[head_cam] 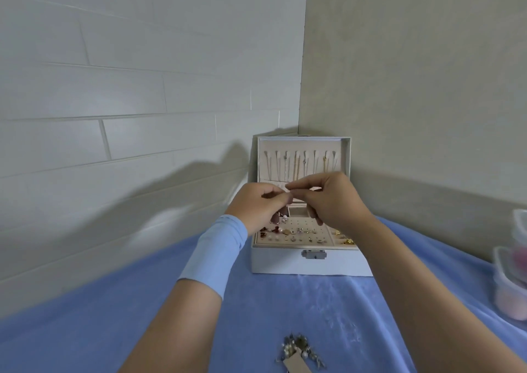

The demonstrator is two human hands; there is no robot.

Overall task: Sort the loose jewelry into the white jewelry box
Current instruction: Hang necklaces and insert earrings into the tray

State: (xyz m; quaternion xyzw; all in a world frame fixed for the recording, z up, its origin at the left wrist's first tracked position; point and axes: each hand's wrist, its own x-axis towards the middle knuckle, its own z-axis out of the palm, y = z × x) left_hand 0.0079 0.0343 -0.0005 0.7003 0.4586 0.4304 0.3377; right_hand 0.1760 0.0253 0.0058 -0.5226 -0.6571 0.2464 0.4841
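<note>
Left hand (258,201) and right hand (328,198) meet at the fingertips above the open jewelry box (285,263), pinching a small piece. Work over its tray (306,224); loose jewelry (299,347) lies nearer on the cloth (256,315).

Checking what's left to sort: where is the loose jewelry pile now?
In the head view, the loose jewelry pile lies on the blue cloth at bottom centre, nearer the person than the white jewelry box.

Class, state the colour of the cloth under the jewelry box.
The cloth is light blue, best seen in the head view.
</note>
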